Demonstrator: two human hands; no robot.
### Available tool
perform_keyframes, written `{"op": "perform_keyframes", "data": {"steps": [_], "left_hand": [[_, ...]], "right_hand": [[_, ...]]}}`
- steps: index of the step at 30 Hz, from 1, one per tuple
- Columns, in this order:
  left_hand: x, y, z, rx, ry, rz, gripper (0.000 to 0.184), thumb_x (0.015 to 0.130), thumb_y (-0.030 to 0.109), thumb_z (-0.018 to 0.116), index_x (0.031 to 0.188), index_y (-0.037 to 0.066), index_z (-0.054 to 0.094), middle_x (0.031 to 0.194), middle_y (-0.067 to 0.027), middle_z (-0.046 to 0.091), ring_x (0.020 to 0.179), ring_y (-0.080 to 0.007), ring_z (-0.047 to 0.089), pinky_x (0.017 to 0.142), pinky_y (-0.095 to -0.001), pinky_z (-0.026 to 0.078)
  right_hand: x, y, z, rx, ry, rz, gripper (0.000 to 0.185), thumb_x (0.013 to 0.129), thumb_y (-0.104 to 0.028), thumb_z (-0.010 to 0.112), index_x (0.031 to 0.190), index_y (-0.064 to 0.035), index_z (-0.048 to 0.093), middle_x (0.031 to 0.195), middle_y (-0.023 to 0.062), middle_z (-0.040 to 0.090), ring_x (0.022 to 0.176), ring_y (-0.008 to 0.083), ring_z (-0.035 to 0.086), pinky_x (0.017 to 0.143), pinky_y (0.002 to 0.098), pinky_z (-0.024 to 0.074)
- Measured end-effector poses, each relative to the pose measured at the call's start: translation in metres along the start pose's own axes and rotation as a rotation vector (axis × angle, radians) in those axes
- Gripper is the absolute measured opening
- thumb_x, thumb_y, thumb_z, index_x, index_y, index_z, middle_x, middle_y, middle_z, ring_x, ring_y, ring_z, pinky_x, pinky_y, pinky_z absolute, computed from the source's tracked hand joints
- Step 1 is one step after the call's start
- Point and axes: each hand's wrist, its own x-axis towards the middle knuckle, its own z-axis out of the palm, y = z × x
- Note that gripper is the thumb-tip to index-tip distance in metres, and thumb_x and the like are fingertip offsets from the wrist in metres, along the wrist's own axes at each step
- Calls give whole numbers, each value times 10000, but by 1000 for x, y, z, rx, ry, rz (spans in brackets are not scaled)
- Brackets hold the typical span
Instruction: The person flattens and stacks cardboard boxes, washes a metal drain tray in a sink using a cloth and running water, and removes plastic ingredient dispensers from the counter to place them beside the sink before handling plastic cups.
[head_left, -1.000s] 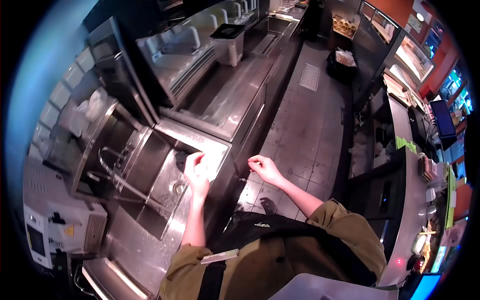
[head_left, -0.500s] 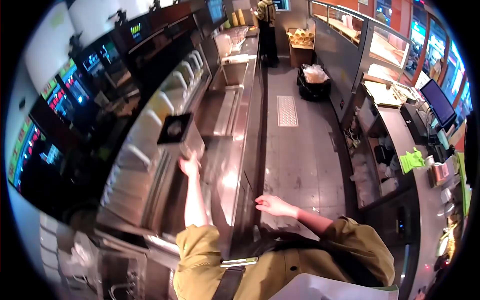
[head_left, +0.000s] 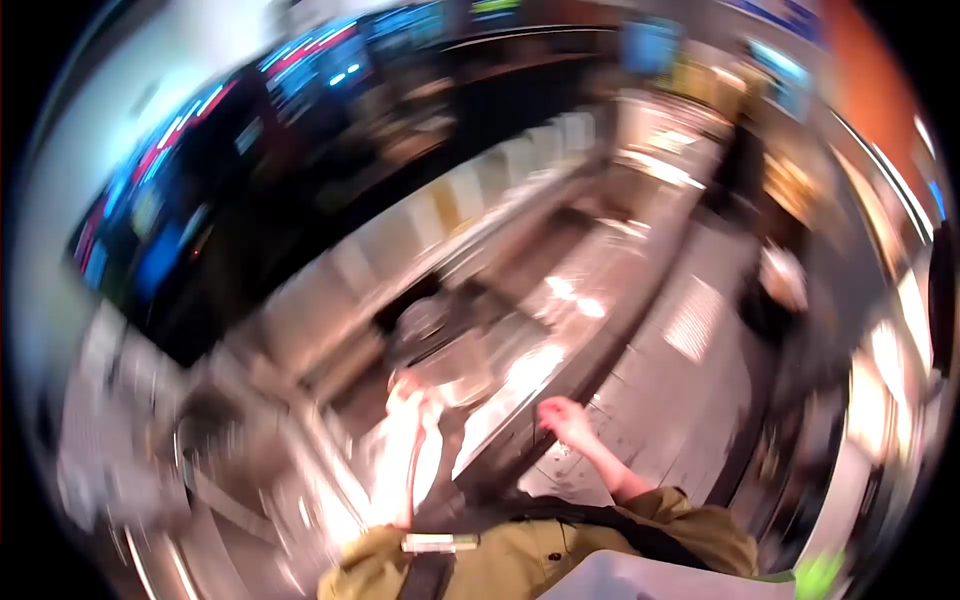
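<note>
This looks like the working side of a food or drink shop, a narrow commercial kitchen aisle. A long steel counter runs toward the far end, backed by a row of pale upright containers, and a clear tub shows over its near part. Alongside is a grey floor with a pale rectangular plate set in it (blur softens its detail). Beyond sits a black bag; coloured lights streak the upper left.
</note>
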Motion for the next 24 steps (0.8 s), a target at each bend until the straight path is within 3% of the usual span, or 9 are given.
{"op": "perform_keyframes", "data": {"steps": [3,7,10,17,19,20,22,23,24], "left_hand": [[-84,70,-25,67,241,-89,211,593,-9,518,800,28,506,677,-16,499,595,-117,501,537,-222,415],[-158,137,-57,160,570,87,204,490,5,510,694,17,523,611,-28,503,534,-118,484,489,-225,409],[-192,210,-76,371,747,226,191,486,14,492,675,20,514,599,-24,494,507,-104,465,473,-213,387],[-199,324,-199,579,1027,494,138,474,18,457,602,-20,492,652,-50,477,571,-160,497,505,-225,365],[-192,351,-248,590,957,549,136,472,15,453,598,-25,483,656,-55,477,608,-168,513,557,-245,380],[-186,360,-270,539,975,594,148,475,6,449,615,-25,486,652,-60,477,620,-172,517,571,-245,380],[-175,381,-291,488,1062,626,179,481,-14,439,652,-25,492,653,-71,484,641,-180,523,605,-250,385],[-170,393,-294,482,1132,633,197,485,-24,434,673,-25,493,659,-76,490,650,-185,526,626,-255,389],[-176,393,-331,592,1063,683,243,492,-31,429,726,-21,494,618,-72,492,640,-196,529,655,-274,399]], "right_hand": [[15,-37,2,-31,-170,32,188,809,-137,519,927,7,543,757,67,581,630,129,573,563,228,458],[64,-31,11,-35,-318,113,157,770,-91,541,889,10,544,710,32,540,597,113,543,519,205,420],[85,-24,51,-91,-473,74,180,827,-112,471,938,22,516,834,94,579,639,143,567,586,230,450],[28,-71,236,-107,-809,-144,174,803,-87,504,925,35,529,783,85,576,670,119,547,633,229,446],[4,-94,326,-35,-930,-185,214,800,-97,521,974,27,518,854,83,559,749,125,533,682,244,440],[-10,-129,371,36,-1062,-184,367,805,-192,517,1104,11,451,1036,130,515,968,191,499,824,291,403],[-9,-179,476,-88,-1046,-576,464,769,-228,555,1152,-14,405,1130,166,422,1041,255,443,847,329,390],[6,-190,532,-46,-895,-756,509,739,-249,588,1143,-2,404,1085,150,448,977,225,467,820,306,384],[28,-198,589,-108,-678,-933,525,719,-249,594,1146,-16,395,1134,162,400,1005,273,451,827,339,390]]}}
